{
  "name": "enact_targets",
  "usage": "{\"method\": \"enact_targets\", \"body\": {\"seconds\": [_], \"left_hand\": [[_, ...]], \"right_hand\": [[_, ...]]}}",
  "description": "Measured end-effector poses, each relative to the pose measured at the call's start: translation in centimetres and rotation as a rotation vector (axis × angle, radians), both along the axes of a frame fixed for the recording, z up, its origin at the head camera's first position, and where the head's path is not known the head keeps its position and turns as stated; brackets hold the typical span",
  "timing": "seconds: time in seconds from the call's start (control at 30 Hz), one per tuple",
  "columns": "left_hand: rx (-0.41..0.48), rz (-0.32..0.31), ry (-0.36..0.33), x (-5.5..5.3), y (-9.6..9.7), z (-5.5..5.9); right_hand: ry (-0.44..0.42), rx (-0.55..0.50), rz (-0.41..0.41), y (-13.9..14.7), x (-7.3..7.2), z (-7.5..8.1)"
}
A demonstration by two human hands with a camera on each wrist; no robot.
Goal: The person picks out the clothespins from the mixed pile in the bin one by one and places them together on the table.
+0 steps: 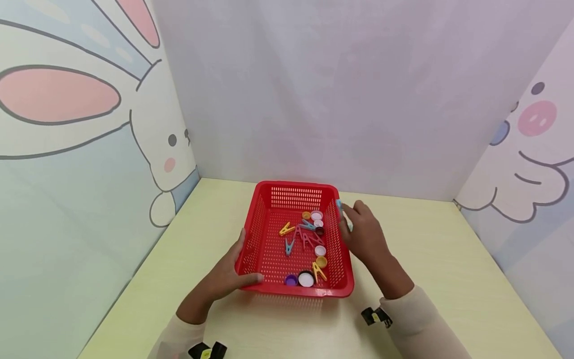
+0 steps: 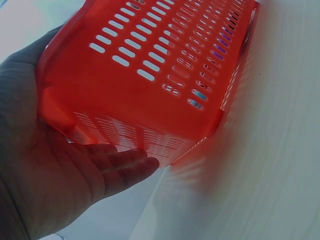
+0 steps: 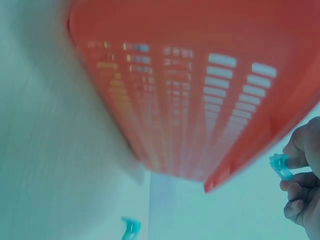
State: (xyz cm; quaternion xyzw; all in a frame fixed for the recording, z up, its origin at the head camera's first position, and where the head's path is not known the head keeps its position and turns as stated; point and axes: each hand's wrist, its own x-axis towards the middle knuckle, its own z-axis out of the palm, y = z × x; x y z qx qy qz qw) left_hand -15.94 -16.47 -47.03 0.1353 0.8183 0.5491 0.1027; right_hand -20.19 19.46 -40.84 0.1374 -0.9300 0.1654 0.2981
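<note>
A red plastic basket [image 1: 293, 291] stands on the table, holding yellow, pink and blue clothespins and several bottle caps. At its front left corner my left hand [image 1: 226, 274] grips the rim, thumb over the front edge. Its other fingers [image 2: 125, 170] lie along the outside wall in the left wrist view. My right hand [image 1: 364, 234] is beside the basket's right rim and pinches a light blue clothespin [image 3: 281, 166] between thumb and fingertips. Another light blue clothespin [image 3: 131, 227] lies on the table outside the basket, mostly hidden behind my right hand in the head view.
Inside the basket, a yellow clothespin [image 1: 319, 272], a white cap with a dark rim [image 1: 306, 278] and a purple cap [image 1: 291, 280] lie near the front. The pale table [image 1: 430, 259] meets a plain back wall [image 1: 314, 99] and side walls printed with cartoon animals.
</note>
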Motion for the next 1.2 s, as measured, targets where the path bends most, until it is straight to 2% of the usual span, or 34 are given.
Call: {"method": "enact_targets", "body": {"seconds": [0.13,0.3,0.5,0.7,1.2], "left_hand": [[-0.011,0.001,0.001,0.0,0.0,0.1],[-0.023,-0.011,0.018,-0.1,-0.2,0.3],[-0.015,-0.023,0.012,-0.2,-0.3,0.3],[-0.013,-0.039,-0.006,-0.5,-0.6,0.2],[0.003,-0.082,-0.010,-0.3,-0.7,0.0]], "right_hand": [[0.041,-0.051,-0.022,1.4,-0.4,-0.6],[0.018,-0.101,-0.051,2.9,-0.8,-1.6],[-0.129,-0.127,-0.103,4.3,-1.3,-2.4],[-0.258,-0.137,-0.120,5.3,-1.7,-3.0],[-0.411,-0.149,-0.155,6.4,-2.5,-5.7]]}}
